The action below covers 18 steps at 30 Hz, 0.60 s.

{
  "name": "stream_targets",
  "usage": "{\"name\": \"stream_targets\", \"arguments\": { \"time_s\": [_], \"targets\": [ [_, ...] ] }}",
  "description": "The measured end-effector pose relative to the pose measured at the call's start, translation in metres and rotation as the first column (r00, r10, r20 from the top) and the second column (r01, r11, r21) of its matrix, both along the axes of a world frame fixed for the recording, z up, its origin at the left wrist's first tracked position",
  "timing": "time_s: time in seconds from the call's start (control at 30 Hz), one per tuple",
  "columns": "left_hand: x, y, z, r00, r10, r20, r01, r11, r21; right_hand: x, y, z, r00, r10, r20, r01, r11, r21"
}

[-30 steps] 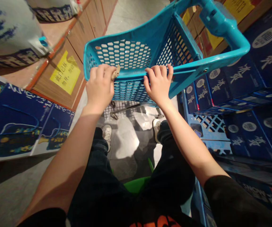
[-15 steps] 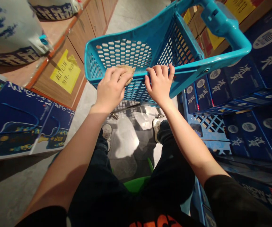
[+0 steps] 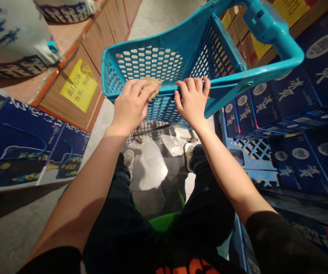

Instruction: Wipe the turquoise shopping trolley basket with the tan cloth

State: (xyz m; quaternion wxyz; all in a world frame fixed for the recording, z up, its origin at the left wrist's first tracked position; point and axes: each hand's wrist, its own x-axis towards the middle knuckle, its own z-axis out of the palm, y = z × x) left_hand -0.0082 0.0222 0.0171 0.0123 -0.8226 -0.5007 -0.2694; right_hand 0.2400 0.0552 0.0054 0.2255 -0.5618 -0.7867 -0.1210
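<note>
A blue plastic shopping cart (image 3: 164, 42) with honeycomb-holed walls stands before me. My left hand (image 3: 133, 102) is closed over a tan cloth (image 3: 153, 84) and presses it on the near rim of the basket. To its right, my right hand (image 3: 192, 99) rests with its fingers hooked over the same rim, thumb apart on the outer side. Part of the cloth is hidden under my left fingers.
Blue printed boxes (image 3: 297, 87) are stacked on blue crates at right, with a phone (image 3: 237, 156) lying there. Patterned jars (image 3: 10, 42) stand on a wooden cabinet (image 3: 58, 93) with a yellow note at left. Blue gift boxes (image 3: 18, 144) sit below. A green seat (image 3: 164, 222) is under me.
My left hand and the cloth have slid slightly left along the rim. My right hand and the cart look nearly the same.
</note>
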Motion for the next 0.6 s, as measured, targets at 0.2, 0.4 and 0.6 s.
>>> {"name": "stream_targets", "arguments": {
  "time_s": [0.2,0.4,0.6],
  "targets": [
    [-0.022,0.004,-0.001,0.991,0.111,0.081,-0.114,0.993,0.029,-0.001,-0.001,0.000,1.000,0.006,-0.004,-0.006,1.000,0.001],
    [0.003,-0.003,-0.004,0.999,-0.001,0.034,0.000,1.000,0.009,-0.002,-0.001,0.001,0.999,-0.033,0.015,0.033,0.999,-0.008],
    [-0.008,0.000,0.003,0.992,0.087,0.093,-0.086,0.996,-0.021,0.000,-0.004,0.004,1.000,-0.019,0.002,0.019,1.000,-0.014]
  ]
}}
